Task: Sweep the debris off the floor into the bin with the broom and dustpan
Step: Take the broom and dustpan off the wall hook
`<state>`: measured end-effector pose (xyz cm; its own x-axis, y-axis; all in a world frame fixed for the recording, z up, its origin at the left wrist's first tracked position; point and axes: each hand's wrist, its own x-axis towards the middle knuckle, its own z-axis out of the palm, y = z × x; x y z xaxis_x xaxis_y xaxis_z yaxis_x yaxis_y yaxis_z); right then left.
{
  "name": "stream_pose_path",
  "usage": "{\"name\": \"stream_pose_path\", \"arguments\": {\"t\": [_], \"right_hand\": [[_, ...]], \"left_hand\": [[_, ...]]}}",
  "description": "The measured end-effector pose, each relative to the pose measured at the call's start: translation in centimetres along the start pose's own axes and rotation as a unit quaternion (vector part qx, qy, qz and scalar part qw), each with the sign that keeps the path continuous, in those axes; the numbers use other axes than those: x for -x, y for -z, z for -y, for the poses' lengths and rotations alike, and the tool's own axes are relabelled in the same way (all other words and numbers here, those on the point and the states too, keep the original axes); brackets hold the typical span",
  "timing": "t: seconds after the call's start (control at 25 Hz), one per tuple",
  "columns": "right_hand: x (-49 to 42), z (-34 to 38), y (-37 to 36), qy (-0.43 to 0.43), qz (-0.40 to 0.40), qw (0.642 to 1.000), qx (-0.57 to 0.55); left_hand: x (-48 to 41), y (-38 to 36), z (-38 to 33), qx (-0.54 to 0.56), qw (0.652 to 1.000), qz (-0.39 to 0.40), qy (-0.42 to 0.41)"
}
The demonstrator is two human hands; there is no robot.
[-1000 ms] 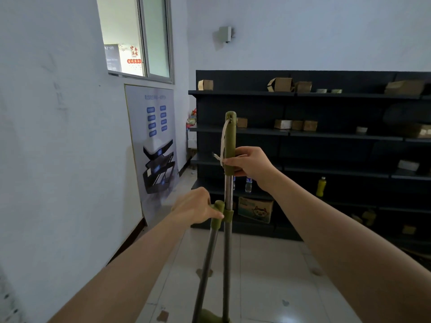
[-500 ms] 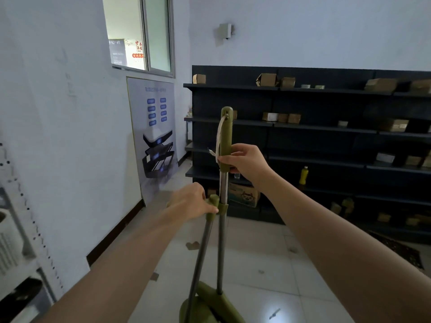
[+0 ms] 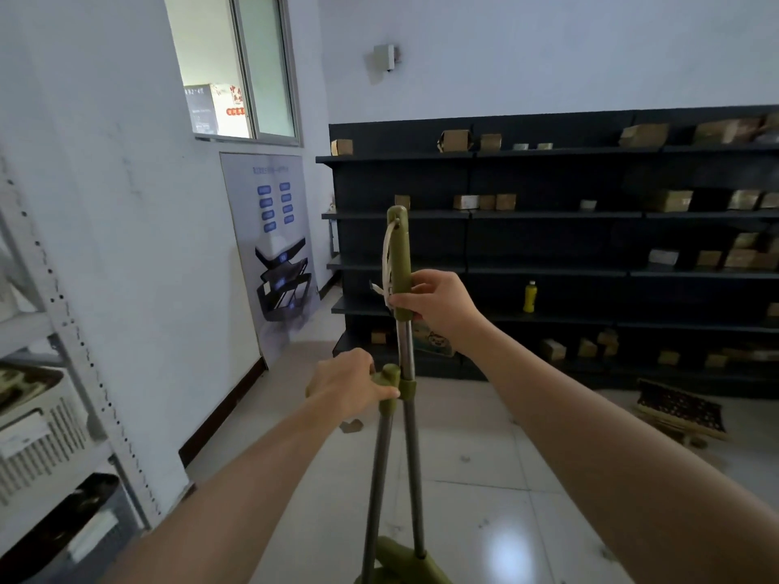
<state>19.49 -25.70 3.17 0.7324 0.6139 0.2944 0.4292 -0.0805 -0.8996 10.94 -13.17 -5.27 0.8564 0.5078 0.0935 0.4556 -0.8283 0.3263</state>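
Note:
Two metal poles with olive-green grips stand upright in front of me. My right hand is closed around the taller broom handle, which has a white loop at its top. My left hand grips the shorter dustpan handle, clipped beside the broom pole. At the bottom edge the olive-green dustpan rests on the pale tiled floor. A small brown scrap of debris lies on the tiles just beyond my left hand. No bin is in view.
Dark shelving with small cardboard boxes and a yellow bottle lines the far wall. A white metal rack stands at the left. A poster board leans on the left wall. A dark mat lies at right.
The view has tilted down and swung right, bringing the dustpan, the white rack and the dark mat into sight. Both hands keep the same hold on the handles.

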Motion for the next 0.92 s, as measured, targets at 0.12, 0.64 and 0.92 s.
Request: {"name": "stream_pose_path", "arguments": {"t": [0.12,0.64,0.92], "right_hand": [[3.1,0.4,-0.3,-0.024,-0.006,1.000,-0.014],[17.9,3.2,-7.9,-0.087,-0.025,0.996,0.007],[24.3,0.5,-10.8,-0.120,-0.003,0.991,0.058]], "left_hand": [[3.4,-0.4,0.0,0.004,1.000,0.016,-0.009],[17.6,-1.7,6.8,0.030,0.996,0.069,-0.046],[23.8,-5.2,8.9,0.004,0.994,0.108,-0.021]]}}
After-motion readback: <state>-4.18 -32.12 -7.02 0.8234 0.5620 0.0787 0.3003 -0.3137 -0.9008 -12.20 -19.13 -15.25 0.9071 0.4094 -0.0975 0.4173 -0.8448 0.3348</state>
